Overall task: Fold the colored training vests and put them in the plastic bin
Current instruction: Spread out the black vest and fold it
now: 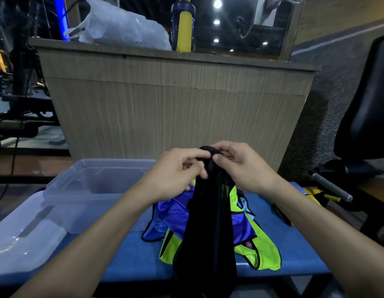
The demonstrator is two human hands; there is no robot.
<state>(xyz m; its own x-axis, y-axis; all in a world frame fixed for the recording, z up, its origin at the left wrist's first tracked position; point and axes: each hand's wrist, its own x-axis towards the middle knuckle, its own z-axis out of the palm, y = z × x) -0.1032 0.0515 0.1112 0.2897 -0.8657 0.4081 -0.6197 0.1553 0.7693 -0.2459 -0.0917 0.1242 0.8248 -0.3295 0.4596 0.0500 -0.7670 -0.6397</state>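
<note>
Hands, left [176, 171] and right [240, 164], pinching black vest [208, 222] top edge, clear bin [83, 190] open left.

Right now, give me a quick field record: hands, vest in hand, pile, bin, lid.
left hand: pinches top of black vest
right hand: pinches same top edge
black vest: held up, hanging over the pile, unfolded
pile: blue and lime vests, loose on blue bench
bin: clear, open, left of pile, no vests seen inside
lid: lying in front of bin
</note>
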